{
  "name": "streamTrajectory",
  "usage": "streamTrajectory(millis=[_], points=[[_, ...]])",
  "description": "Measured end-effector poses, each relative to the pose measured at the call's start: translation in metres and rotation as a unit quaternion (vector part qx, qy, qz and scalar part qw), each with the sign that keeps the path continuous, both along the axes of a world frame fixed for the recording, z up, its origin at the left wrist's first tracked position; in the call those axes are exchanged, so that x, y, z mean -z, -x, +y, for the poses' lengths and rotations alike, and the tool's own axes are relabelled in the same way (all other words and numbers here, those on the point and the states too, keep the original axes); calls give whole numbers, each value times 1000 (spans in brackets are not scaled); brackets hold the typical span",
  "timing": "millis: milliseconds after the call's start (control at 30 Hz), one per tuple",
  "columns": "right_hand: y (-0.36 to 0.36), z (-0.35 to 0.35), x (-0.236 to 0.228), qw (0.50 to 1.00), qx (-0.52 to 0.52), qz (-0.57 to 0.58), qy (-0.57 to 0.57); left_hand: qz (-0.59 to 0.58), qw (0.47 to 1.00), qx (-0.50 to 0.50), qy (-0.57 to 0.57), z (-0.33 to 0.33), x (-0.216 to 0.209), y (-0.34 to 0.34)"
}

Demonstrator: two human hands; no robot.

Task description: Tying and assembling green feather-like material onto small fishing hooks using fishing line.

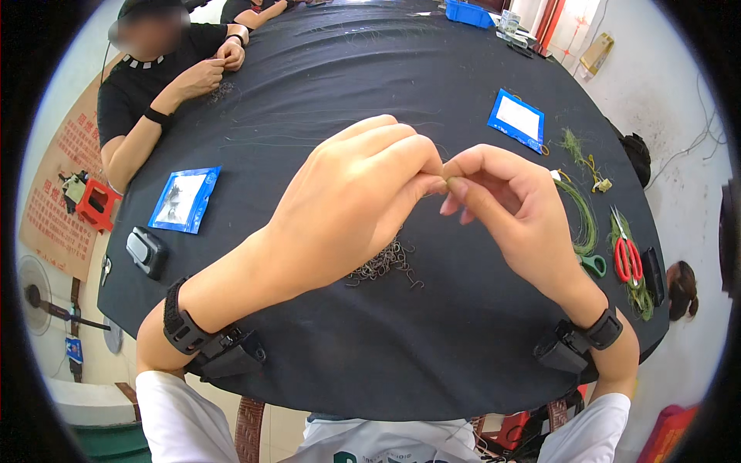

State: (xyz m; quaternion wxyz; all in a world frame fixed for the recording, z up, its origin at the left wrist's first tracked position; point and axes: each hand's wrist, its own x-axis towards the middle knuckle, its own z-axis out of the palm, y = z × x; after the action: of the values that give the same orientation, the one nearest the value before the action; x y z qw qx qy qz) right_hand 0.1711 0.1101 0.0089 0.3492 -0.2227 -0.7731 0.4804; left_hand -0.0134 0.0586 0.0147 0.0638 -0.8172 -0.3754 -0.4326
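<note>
My left hand (363, 181) and my right hand (513, 208) meet above the middle of the table, both closed in a pinch with fingertips touching. A thin fishing line (441, 148) curves up at the fingertips; whether a hook is between them too is hidden. More pale strands lie on the cloth beyond my left hand. Below my hands, partly covered by the left one, sits a loose heap of small dark metal fish hooks (386, 264).
Black cloth covers the table (370, 339). At right are a green line bundle (583, 216), red-handled scissors (627, 258), green-handled scissors (594, 265) and a blue packet (517, 121). At left lie another blue packet (185, 199) and a black case (147, 252). A co-worker (166, 85) handles small things at far left.
</note>
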Motion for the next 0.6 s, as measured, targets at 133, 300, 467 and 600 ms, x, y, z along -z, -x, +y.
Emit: streamTrajectory(millis=[133, 300, 467, 600], points=[[-2, -2, -5, 998, 44, -29, -36, -26, 999, -5, 41, 1, 5, 3], [-10, 13, -13, 993, -40, 80, 78, -106, 983, -13, 149, 0, 1, 6], [-23, 26, -27, 956, -85, 188, 210, -149, 971, 2, 185, 0, -3, 6], [-43, 46, -36, 955, -133, 198, 178, -158, 965, 15, 208, 2, -1, 9]])
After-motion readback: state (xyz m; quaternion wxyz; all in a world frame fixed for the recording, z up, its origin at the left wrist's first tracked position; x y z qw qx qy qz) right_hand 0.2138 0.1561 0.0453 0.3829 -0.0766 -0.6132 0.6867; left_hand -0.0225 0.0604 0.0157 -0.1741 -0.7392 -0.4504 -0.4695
